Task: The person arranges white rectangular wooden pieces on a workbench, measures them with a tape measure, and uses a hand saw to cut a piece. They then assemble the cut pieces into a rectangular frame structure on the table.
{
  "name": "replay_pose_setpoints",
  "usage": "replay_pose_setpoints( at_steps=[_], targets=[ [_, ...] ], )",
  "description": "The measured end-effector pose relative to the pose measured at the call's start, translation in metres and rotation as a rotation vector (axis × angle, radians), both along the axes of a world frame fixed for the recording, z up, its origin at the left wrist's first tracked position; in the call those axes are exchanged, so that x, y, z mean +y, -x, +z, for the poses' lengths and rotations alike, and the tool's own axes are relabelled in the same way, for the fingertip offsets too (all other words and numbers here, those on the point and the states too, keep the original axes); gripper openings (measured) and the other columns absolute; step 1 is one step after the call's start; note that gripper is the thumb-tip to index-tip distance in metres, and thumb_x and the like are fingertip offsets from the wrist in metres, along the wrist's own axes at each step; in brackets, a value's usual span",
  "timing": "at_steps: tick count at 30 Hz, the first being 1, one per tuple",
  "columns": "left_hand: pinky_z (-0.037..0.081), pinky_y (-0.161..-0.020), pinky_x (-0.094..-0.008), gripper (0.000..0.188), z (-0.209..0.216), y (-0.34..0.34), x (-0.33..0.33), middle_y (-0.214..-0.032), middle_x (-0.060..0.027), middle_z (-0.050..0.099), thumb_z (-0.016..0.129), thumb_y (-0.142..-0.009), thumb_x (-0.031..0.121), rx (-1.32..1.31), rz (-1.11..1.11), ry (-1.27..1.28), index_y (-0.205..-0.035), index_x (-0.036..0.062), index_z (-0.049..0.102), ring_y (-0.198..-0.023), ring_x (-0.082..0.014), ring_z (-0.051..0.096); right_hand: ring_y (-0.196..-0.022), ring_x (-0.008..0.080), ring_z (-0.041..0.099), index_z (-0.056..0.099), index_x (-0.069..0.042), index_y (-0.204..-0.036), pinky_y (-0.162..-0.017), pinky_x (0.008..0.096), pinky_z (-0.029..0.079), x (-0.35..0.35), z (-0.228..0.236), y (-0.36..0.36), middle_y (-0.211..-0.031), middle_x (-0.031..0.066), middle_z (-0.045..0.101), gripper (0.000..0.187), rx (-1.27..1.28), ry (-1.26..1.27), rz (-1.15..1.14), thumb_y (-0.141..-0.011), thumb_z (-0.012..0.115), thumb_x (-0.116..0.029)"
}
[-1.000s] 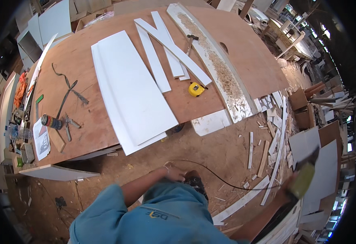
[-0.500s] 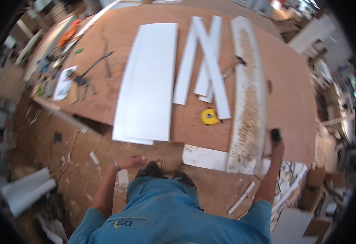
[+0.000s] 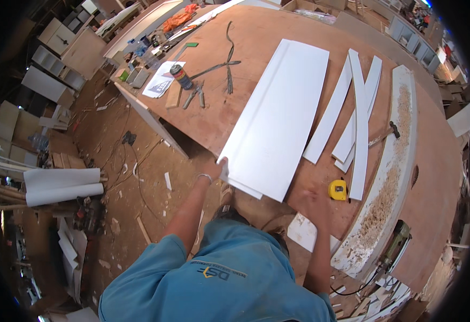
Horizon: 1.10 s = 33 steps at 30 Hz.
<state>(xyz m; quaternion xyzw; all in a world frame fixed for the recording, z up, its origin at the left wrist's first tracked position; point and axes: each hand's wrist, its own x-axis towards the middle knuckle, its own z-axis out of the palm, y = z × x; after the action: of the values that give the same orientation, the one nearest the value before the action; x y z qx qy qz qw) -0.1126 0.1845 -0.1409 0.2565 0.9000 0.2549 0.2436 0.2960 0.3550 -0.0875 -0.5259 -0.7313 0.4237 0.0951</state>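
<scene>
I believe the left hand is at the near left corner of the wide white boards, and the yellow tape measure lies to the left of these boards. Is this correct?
One part is wrong: the yellow tape measure lies to the right of the wide white boards, as the head view shows. The rest stands.

This was a woodworking workshop: white panels (image 3: 283, 118), a hammer (image 3: 394, 130) and a green power tool (image 3: 398, 240) lay about a broad brown table (image 3: 221, 115), wood shavings (image 3: 385, 198) covered one board (image 3: 401, 79), offcuts (image 3: 372, 307) littered the floor (image 3: 103, 172), and open cabinet boxes (image 3: 48, 60) stood beyond.
</scene>
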Motion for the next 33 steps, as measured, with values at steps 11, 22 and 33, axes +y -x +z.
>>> replay_pose_setpoints(
  at_steps=[11, 22, 33],
  targets=[
    [0.034, -0.119, -0.0373, 0.078, -0.045, 0.072, -0.005, -0.151, -0.0201, 0.053, 0.046, -0.105, 0.06, -1.101, -0.176, -0.123, -0.149, -0.0048, 0.048, -0.139, -0.0294, 0.05, -0.13, 0.0307, 0.056, 0.036, 0.002, -0.155, -0.11, 0.0408, 0.045, -0.02, -0.07, 0.214, -0.143, 0.0207, 0.057, 0.071, 0.028, -0.097, -0.332, -0.1, 0.069, -0.028],
    [0.026, -0.123, -0.0401, 0.092, -0.07, 0.235, -0.034, -0.159, -0.0224, 0.041, 0.028, -0.104, 0.071, -0.677, -0.232, -0.036, -0.155, -0.0055, 0.039, -0.149, -0.0327, 0.035, -0.108, 0.0375, 0.07, 0.063, 0.007, -0.126, -0.093, 0.045, 0.054, -0.064, -0.039, 0.357, -0.115, 0.0248, 0.072, 0.061, 0.087, 0.006, -0.3, -0.092, 0.075, -0.042],
    [0.048, -0.1, -0.0394, 0.081, -0.016, 0.296, -0.043, -0.132, -0.0175, 0.066, 0.055, -0.098, 0.065, -0.672, -0.02, -0.056, -0.14, -0.0043, 0.057, -0.114, -0.0269, 0.064, -0.098, 0.0214, 0.066, 0.064, 0.003, -0.125, -0.079, 0.0372, 0.056, -0.039, -0.037, 0.353, -0.104, 0.0147, 0.07, 0.043, 0.399, 0.557, -0.593, -0.1, 0.069, -0.032]
  ],
)
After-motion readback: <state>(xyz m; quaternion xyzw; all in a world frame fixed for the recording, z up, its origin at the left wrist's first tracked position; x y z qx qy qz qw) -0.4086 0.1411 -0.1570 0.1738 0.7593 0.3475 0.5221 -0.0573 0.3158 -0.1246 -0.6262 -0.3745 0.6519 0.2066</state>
